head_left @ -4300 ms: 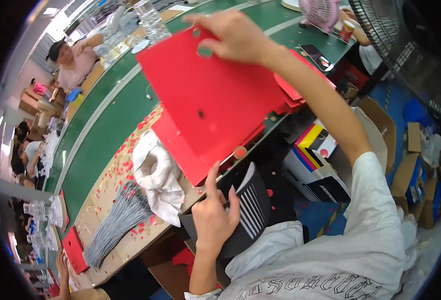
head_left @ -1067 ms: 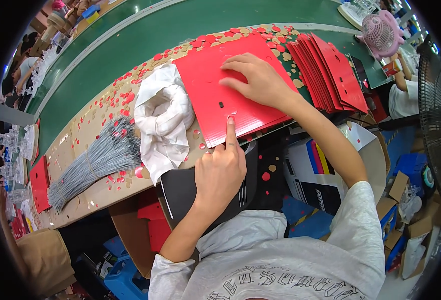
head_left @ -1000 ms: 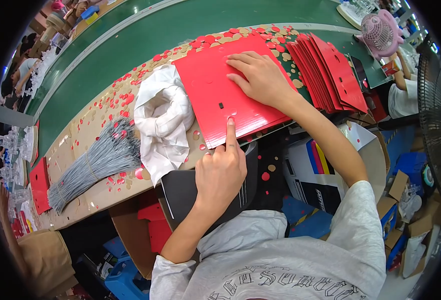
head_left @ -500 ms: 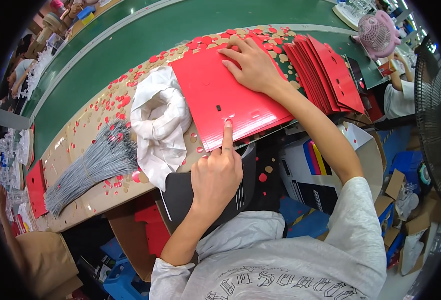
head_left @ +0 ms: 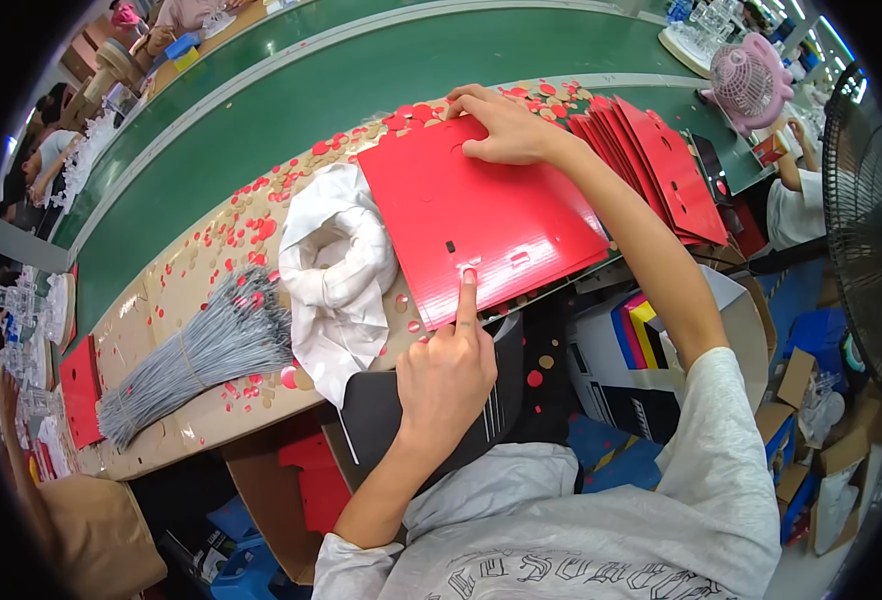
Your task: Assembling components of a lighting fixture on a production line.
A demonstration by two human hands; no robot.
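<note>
A flat red sheet [head_left: 431,215], seemingly corrugated card or plastic, lies in front of me with a small dark slot and faint outlined cut-outs in it. My left hand [head_left: 448,378] has its index finger stretched out, its tip pressing the sheet near the slot. Its other fingers are curled in, with nothing seen in them. Across the sheet's far part rests my right hand [head_left: 509,128], fingers apart, thumb on the face by a round outline, other fingertips at the far edge. What lies under the sheet is mostly hidden.
A stack of red sheets [head_left: 651,165] leans at right. At left lie crumpled white cloth [head_left: 336,260] and a bundle of grey ties [head_left: 196,355]. Red and tan discs [head_left: 261,215] litter the bench. Beyond runs a green conveyor belt [head_left: 361,70]. A black fan [head_left: 871,240] stands far right.
The whole view has shifted, so the bench sits lower in the picture. My right fingertips have spread toward the sheet's far edge. My left index finger stays pressed by the slot.
</note>
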